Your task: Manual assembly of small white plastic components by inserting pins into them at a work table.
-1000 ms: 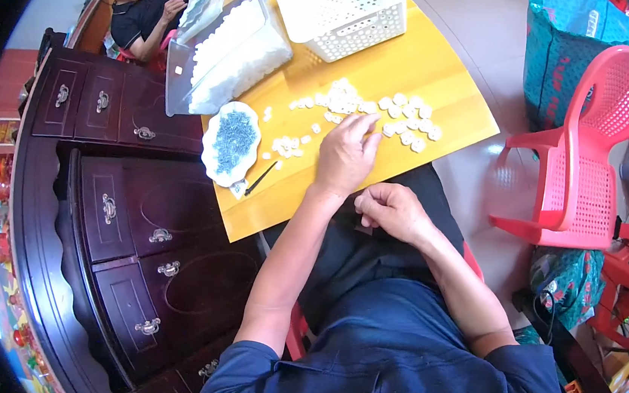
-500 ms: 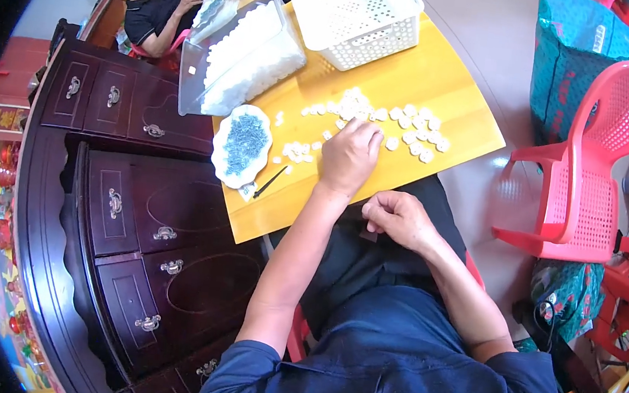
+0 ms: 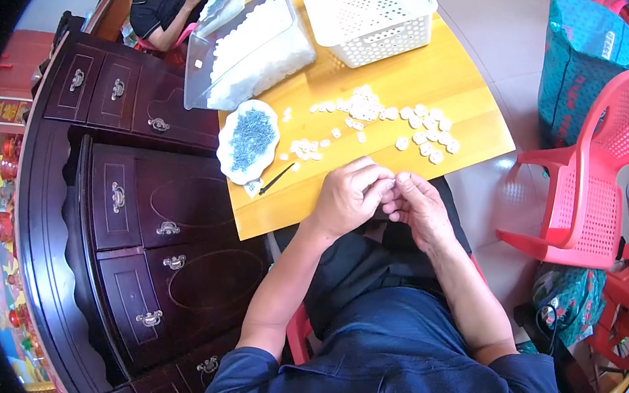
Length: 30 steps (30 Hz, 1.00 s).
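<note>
Whatever sits between the fingertips is too small and hidden by the curled fingers — can't tell what it is, or whether either hand actually pinches anything. Left hand [image 3: 351,196] and right hand [image 3: 421,207] meet knuckle to knuckle just off the near edge of the yellow table [image 3: 453,89], over the lap. Both are curled, fingers bunched toward each other, tips touching or nearly so.

Just beyond the hands, on the table: scattered small white pieces [image 3: 383,116], loose cluster plus strays, apart from both hands. Ahead and to the left of the left hand — a white dish [image 3: 248,141] filled with tiny blue-grey parts, individual parts not resolvable. A thin dark stick-like tool [image 3: 277,179] lies between dish and left hand, untouched.

Farther out: clear plastic bin [image 3: 249,54] of white pieces, white perforated basket [image 3: 367,8], cut off at the top edge. Well to the right of the right hand, a pink plastic chair [image 3: 597,171].
</note>
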Each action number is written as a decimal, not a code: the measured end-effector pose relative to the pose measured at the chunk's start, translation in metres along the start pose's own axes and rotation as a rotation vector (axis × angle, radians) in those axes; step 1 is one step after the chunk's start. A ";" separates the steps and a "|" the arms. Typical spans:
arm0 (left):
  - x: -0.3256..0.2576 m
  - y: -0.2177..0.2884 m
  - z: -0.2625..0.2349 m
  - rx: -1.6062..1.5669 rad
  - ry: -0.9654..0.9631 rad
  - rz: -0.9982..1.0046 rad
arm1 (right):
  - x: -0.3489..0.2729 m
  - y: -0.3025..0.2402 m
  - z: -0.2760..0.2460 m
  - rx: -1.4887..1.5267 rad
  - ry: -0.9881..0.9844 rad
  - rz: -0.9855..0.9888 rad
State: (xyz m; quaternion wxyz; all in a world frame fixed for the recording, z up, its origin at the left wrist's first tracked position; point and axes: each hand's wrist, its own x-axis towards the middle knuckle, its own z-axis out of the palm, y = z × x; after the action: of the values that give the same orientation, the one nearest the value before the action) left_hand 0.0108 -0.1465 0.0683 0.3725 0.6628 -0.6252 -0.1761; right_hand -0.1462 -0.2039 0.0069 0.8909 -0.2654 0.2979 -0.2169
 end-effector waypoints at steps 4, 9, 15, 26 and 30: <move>0.002 -0.003 -0.001 -0.099 -0.054 -0.029 | 0.000 -0.007 -0.004 0.044 -0.012 0.027; 0.010 -0.011 -0.005 -0.183 -0.049 -0.065 | 0.003 -0.004 -0.006 0.145 -0.071 0.035; 0.037 -0.044 -0.005 0.154 0.242 -0.138 | 0.000 -0.003 -0.003 0.122 -0.022 0.039; 0.066 -0.061 0.005 0.513 0.210 -0.085 | 0.001 -0.016 0.006 0.040 0.034 0.015; 0.074 -0.057 0.004 0.676 0.045 -0.047 | 0.000 -0.012 0.003 0.061 0.041 0.005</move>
State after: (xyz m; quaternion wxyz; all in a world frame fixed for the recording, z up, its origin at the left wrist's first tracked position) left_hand 0.0591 -0.2220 0.0427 0.1413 0.7668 -0.6244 0.0470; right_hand -0.1468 -0.2121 0.0166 0.8928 -0.2329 0.3100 -0.2293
